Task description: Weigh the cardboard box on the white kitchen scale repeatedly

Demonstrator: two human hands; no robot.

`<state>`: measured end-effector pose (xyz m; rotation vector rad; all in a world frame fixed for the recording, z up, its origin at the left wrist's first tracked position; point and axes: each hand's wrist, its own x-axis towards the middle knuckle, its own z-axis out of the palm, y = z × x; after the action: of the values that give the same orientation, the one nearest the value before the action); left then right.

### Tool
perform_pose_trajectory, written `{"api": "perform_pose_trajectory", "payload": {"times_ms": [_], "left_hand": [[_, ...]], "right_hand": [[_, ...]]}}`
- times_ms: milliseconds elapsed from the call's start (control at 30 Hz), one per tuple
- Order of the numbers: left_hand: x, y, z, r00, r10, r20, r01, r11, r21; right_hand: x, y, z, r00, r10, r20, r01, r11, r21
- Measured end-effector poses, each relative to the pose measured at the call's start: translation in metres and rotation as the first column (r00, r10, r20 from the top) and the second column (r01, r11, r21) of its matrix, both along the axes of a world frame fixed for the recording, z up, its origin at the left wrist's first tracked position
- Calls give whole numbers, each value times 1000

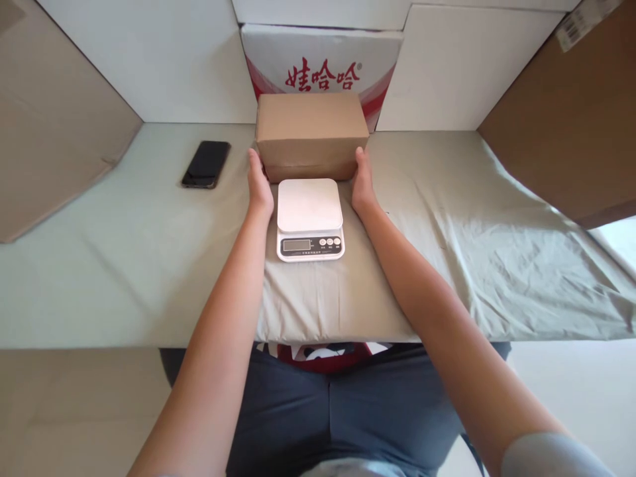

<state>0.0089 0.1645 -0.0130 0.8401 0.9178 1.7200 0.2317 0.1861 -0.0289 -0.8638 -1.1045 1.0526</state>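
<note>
A brown cardboard box (312,120) is between my two hands, just behind the scale. My left hand (259,184) presses against its left end, and my right hand (364,180) against its right end. Most of the fingers are hidden along the box's sides. Right in front of the box, between my wrists, sits a white digital kitchen scale (310,207) with a bare platform. Its display looks blank, and three round buttons are beside it. Whether the box's underside touches the table cannot be made out.
A black smartphone (206,164) lies to the left on the cloth-covered table (119,265). White cartons, one with red lettering (322,66), wall off the back. Large brown cardboard panels stand at the left (54,119) and right (576,112).
</note>
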Motion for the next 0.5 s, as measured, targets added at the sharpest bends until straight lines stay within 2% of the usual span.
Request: {"api": "perform_pose_trajectory", "payload": {"times_ms": [200, 300, 400, 500], "left_hand": [[-4, 2, -1, 999, 27, -39, -25, 998, 55], [-9, 0, -2, 987, 127, -99, -121, 991, 62], [-15, -3, -7, 970, 213, -117, -213, 977, 16], [-22, -3, -15, 965, 206, -164, -217, 975, -49]], "right_hand": [[-2, 11, -8, 999, 25, -29, -24, 999, 45], [-2, 10, -10, 999, 42, -17, -41, 997, 72], [-1, 11, -13, 998, 49, 32, -51, 996, 73], [3, 16, -18, 996, 45, 73, -48, 998, 44]]}}
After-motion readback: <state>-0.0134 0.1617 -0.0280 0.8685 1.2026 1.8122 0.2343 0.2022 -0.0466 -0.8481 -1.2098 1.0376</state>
